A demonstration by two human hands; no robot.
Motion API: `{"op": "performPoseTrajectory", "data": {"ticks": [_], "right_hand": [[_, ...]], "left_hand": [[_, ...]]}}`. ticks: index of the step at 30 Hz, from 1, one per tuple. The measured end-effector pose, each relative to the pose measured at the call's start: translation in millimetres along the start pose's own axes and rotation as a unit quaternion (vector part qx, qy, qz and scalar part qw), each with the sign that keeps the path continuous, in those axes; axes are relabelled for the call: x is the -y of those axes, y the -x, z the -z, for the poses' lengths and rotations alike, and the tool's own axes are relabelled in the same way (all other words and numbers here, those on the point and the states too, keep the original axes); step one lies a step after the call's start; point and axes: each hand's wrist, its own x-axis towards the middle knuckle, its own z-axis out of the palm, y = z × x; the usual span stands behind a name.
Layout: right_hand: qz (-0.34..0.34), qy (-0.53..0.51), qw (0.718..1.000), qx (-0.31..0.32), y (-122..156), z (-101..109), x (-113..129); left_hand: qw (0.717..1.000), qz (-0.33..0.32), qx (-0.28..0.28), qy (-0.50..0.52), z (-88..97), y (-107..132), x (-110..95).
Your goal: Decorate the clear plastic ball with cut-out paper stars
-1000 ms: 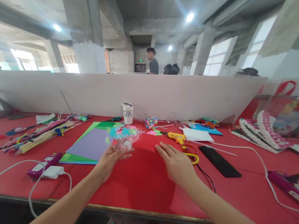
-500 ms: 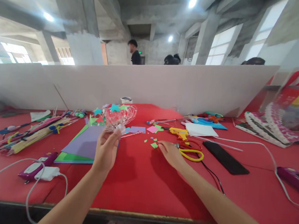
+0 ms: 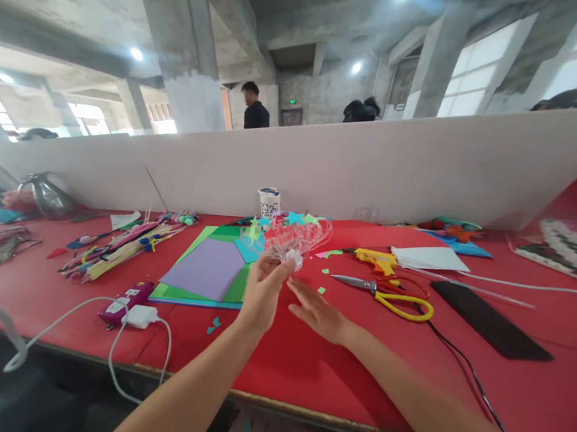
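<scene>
My left hand (image 3: 266,284) pinches the white base of a clear, looped craft piece (image 3: 299,237) decorated with blue and green paper stars. The piece is held up above the red table. My right hand (image 3: 318,311) is just right of and below the left one, its fingers stretched out and apart, with nothing seen in them. Whether its fingertips touch the left hand is unclear. Scissors (image 3: 401,303) with yellow and red handles lie to the right of that hand. Small green paper scraps (image 3: 322,290) lie between the hands and the scissors.
Coloured paper sheets (image 3: 209,270) lie left of my hands. Farther left are a bundle of pipe cleaners (image 3: 126,250) and a purple power strip (image 3: 124,303) with a white cable. A yellow glue gun (image 3: 377,259) and black phone-like slab (image 3: 490,320) lie right. A white partition (image 3: 372,163) stands behind.
The view has turned to the left. My right hand has moved from the green scraps toward my left hand, which still holds the starred piece. The scissor blades now show.
</scene>
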Motion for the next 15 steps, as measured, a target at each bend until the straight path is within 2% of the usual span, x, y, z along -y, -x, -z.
{"op": "performPoseTrajectory", "data": {"ticks": [3, 5, 7, 9, 12, 14, 15], "right_hand": [[-0.054, -0.020, 0.998, -0.022, -3.0, -1.8, 7.0], [-0.048, -0.033, 0.998, -0.015, -5.3, -6.9, 21.6], [0.006, -0.053, 0.999, 0.007, -2.6, -16.1, 49.6], [0.079, -0.080, 0.993, 0.034, 6.4, -27.3, 87.9], [0.192, -0.117, 0.971, 0.082, 25.0, -38.8, 140.9], [0.264, -0.162, 0.947, 0.089, 32.7, -36.9, 154.0], [0.249, -0.180, 0.949, 0.068, 33.6, -32.4, 150.5]], "left_hand": [[1.000, 0.003, -0.003, -0.003, -3.1, 3.4, -4.1], [1.000, 0.002, -0.006, -0.009, -5.0, 5.4, -6.1], [1.000, 0.001, -0.009, -0.015, -7.0, 7.0, -6.8], [1.000, 0.002, -0.006, -0.021, -8.8, 8.6, -6.6], [0.999, 0.009, 0.005, -0.035, -8.7, 11.2, -6.9], [0.999, 0.012, 0.004, -0.041, -5.4, 12.1, -9.2], [0.999, 0.011, -0.001, -0.041, -2.7, 12.0, -11.2]]}}
